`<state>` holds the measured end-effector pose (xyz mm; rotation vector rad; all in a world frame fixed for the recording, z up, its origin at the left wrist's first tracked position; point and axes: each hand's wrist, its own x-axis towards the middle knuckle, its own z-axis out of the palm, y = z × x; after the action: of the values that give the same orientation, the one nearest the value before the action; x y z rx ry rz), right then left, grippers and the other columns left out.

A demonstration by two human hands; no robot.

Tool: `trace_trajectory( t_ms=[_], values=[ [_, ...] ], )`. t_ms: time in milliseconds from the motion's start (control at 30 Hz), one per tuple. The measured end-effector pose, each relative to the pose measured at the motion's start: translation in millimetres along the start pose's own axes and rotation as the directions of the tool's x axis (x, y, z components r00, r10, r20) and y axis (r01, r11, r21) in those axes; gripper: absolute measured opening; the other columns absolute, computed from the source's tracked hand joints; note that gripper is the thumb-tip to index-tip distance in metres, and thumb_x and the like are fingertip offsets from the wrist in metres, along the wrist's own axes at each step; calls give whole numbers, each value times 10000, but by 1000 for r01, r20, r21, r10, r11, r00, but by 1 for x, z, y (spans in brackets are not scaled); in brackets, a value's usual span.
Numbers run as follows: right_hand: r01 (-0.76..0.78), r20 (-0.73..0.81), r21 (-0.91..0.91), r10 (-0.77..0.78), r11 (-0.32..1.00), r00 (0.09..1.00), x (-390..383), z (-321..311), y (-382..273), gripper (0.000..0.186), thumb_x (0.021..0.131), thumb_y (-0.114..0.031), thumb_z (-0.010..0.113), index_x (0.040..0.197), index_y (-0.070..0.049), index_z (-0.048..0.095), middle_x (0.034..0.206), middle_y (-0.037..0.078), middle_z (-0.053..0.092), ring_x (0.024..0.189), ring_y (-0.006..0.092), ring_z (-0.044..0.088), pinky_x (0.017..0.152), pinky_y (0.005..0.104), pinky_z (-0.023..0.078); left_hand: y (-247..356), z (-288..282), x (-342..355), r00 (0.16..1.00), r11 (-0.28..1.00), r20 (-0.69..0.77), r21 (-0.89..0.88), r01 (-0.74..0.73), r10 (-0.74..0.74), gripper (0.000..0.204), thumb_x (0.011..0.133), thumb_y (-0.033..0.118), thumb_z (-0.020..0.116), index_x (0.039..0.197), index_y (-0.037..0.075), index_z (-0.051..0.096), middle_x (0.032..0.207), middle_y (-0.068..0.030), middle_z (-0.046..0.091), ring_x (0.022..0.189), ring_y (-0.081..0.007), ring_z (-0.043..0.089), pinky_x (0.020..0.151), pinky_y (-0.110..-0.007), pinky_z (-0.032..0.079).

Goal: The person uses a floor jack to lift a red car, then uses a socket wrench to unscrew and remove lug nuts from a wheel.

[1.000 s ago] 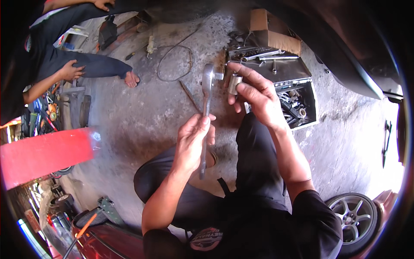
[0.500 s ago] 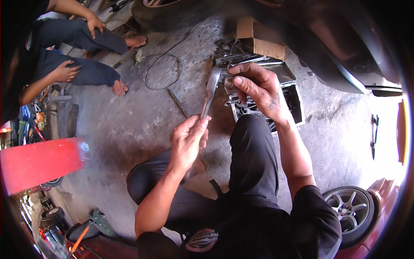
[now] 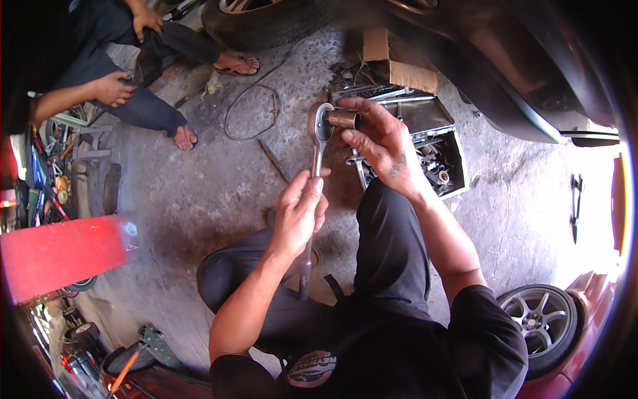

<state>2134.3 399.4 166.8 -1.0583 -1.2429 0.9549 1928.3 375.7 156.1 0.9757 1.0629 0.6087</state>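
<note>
My left hand (image 3: 299, 216) is wrapped around the handle of a metal ratchet wrench (image 3: 318, 154). The ratchet's round head points away from me and its handle end comes out below my fist. A short cylindrical socket (image 3: 345, 120) sits at the ratchet head, sticking out to the right. With thumb below and index finger above, my right hand (image 3: 385, 146) pinches around this socket. Beneath and beyond my right hand lies an open metal toolbox (image 3: 454, 163) holding wrenches and sockets, partly hidden by that hand and my knee.
A cardboard box (image 3: 413, 76) stands behind the toolbox, beside a dark car body (image 3: 505, 80). A cable loop (image 3: 229, 120) and a thin bar (image 3: 272, 158) lie on the concrete floor. Another person's leg (image 3: 143, 110) is at upper left. A red panel (image 3: 63, 256) juts in at left.
The ratchet has turned so its round head and the socket now show plainly. My right hand has shifted slightly left. The other person's far foot has moved to the right.
</note>
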Motion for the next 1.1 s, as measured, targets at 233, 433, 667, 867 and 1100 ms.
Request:
trace_trajectory(
  t_ms=[233, 433, 667, 867, 1100],
  values=[
    [361, 114, -535, -358, 764, 927, 25, 3, 13, 370, 908, -152, 732, 1232, -14, 619, 976, 173, 730, 853, 348, 730, 738, 407, 571, 0, 5, -5, 999, 987, 21, -150, 48, -46, 326, 1102, 317, 476, 1307, 69, 526, 644, 39, 410, 448, -26, 327, 395, -207, 289],
    [241, 182, -392, -182, 888, 966, 31, 3, 26, 410, 945, -249, 721, 1288, -49, 621, 1149, 102, 708, 1138, 251, 650, 982, 352, 496, 8, -8, -1, 997, 976, 59, -211, 58, -46, 308, 1115, 322, 428, 1253, 72, 543, 648, 11, 443, 440, -53, 376, 400, -223, 319],
    [154, 7, -90, -154, 984, 988, 6, 37, 36, 354, 985, -156, 667, 1308, -53, 565, 1086, 137, 670, 942, 221, 680, 812, 363, 556, -13, -6, 11, 1000, 935, 29, -354, 18, -8, 456, 1077, 473, 446, 1232, 53, 531, 923, -122, 645, 600, -209, 641, 518, -344, 515],
    [306, -12, -25, -306, 952, 952, -20, 38, 31, 337, 912, -139, 688, 1220, -36, 602, 1050, 185, 673, 966, 395, 674, 830, 460, 539, -7, -3, 18, 987, 971, -19, -179, -158, 157, 591, 1086, 547, 344, 1419, 68, 440, 1294, -140, 592, 1099, -241, 636, 826, -396, 566],
    [378, -114, -273, -420, 885, 900, -39, 35, 36, 322, 866, -149, 729, 1159, -46, 642, 883, 141, 617, 807, 356, 650, 735, 438, 545, -14, 15, 16, 917, 945, -229, 91, -314, 327, 669, 1093, 483, 412, 1522, -19, 309, 1454, -175, 471, 1312, -247, 505, 1086, -380, 424]
  ],
)
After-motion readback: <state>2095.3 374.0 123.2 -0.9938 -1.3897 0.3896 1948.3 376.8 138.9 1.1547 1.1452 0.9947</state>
